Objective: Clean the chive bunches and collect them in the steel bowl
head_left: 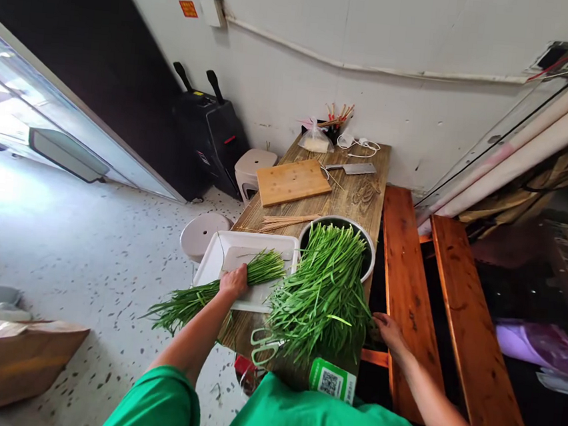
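My left hand [234, 280] is closed around a bunch of garlic chives [264, 269] over the white tray [258, 239]; the cut ends point right and the leaves hang past the tray's left edge. A big heap of garlic chives [325, 284] lies across a round metal bowl [370, 265] and spills toward me over the table's near end. Beside the heap's right edge is my right hand [391, 333], its fingers loosely extended near the leaf tips, with nothing visible in it. Light-handled scissors [265, 346] lie in front of the tray.
On the wooden table [358, 197] are a cutting board [294, 182], a cleaver [359, 169], thin sticks [288, 222], a plastic bag [316, 140] and a white cable [363, 146]. A QR-code card [332, 381] is at the near edge. Stools [204, 235] stand left, a wooden bench [409, 299] right.
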Action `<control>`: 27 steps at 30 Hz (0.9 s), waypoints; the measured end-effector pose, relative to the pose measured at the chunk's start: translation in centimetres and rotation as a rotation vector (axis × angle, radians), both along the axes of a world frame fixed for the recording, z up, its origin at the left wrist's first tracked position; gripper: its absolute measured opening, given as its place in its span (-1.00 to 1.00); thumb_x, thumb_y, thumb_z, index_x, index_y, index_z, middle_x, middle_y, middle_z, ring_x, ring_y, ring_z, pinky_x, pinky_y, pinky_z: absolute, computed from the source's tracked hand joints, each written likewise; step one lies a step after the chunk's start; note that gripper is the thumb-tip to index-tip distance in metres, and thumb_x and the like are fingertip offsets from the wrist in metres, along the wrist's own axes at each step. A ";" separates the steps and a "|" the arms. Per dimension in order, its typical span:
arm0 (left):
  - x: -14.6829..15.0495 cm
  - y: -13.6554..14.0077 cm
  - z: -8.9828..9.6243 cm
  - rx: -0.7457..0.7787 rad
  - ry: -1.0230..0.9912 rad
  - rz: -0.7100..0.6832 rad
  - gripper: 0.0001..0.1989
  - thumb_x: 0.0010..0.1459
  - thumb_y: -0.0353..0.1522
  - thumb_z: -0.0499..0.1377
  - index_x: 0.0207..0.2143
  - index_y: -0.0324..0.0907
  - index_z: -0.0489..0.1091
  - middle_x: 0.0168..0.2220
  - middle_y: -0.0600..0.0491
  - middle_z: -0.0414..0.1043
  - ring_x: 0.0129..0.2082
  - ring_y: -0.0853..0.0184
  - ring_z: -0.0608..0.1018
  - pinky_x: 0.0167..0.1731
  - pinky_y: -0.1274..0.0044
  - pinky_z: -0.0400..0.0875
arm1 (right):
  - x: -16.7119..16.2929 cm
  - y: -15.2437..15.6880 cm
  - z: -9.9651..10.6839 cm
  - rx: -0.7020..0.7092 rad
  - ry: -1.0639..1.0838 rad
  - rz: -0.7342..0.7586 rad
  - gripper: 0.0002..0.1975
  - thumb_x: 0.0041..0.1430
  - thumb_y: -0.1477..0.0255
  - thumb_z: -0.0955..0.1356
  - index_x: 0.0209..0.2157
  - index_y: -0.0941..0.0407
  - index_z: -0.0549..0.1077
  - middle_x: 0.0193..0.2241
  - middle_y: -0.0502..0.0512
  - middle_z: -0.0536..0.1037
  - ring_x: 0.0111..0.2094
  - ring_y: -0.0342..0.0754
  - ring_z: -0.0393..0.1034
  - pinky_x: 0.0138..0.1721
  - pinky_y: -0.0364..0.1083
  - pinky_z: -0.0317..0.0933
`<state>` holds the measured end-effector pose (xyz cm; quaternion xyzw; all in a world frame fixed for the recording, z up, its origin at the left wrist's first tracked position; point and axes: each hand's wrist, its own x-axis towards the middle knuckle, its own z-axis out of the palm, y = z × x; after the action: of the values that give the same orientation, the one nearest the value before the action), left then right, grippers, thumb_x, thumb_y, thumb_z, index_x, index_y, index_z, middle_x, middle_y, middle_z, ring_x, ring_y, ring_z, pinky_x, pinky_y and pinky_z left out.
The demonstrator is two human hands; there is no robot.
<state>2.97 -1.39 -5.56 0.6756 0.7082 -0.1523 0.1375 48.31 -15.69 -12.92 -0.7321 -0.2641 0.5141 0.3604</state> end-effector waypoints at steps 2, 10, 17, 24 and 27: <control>0.0 0.2 0.3 -0.019 -0.008 0.016 -0.70 0.12 -0.40 0.09 -0.08 -0.31 0.30 -0.18 -0.19 0.48 -0.12 0.14 0.50 -0.05 0.29 0.24 | -0.1 -0.4 0.2 -0.012 0.046 -0.029 -0.82 0.01 0.46 0.31 -0.28 0.16 0.41 -0.49 0.01 0.50 -0.63 -0.20 0.35 -0.60 -0.20 0.24; 0.3 0.7 5.8 -0.019 -0.081 0.038 -0.71 -0.07 -0.39 0.22 -0.24 -0.33 0.46 -0.19 -0.28 0.49 -0.16 0.06 0.52 -0.22 0.37 0.38 | -0.3 -3.0 2.2 0.110 0.063 -0.137 -0.74 -0.18 0.38 0.39 -0.37 0.18 0.42 -0.58 0.00 0.49 -0.66 -0.18 0.36 -0.63 -0.20 0.23; -3.4 -2.9 17.2 0.019 -0.286 -0.053 -0.75 -0.16 -0.37 0.17 -0.37 -0.28 0.50 -0.45 -0.03 0.54 -0.39 0.22 0.55 -0.39 0.53 0.38 | -1.4 -7.5 7.4 0.350 -0.171 -0.133 -0.59 -0.15 0.15 0.36 -0.36 0.20 0.45 -0.55 0.10 0.52 -0.61 -0.11 0.37 -0.56 -0.11 0.29; -6.0 -14.8 24.6 0.129 -1.023 -0.102 -0.54 -0.16 -0.37 0.24 -0.12 -0.24 0.46 -0.16 -0.07 0.53 -0.16 0.15 0.53 -0.18 0.44 0.39 | -12.2 -11.9 20.5 0.975 -0.487 0.261 -0.74 0.12 0.30 0.31 -0.16 0.10 0.43 -0.26 0.14 0.52 -0.27 -0.03 0.43 -0.22 -0.02 0.36; -6.2 -20.5 25.0 0.010 -1.345 -0.024 -0.49 -0.18 -0.36 0.29 -0.08 -0.23 0.43 0.03 -0.18 0.41 -0.03 0.06 0.48 -0.10 0.34 0.38 | -19.9 -12.3 25.7 1.153 -0.466 0.489 -0.44 0.08 0.30 0.35 0.12 0.12 0.23 0.02 0.24 0.39 0.02 0.07 0.32 0.01 0.08 0.28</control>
<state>-3.20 -21.87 19.41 0.6319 0.4612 0.3035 0.5440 28.44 -28.03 12.81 -0.4331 -0.7262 0.1859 0.5005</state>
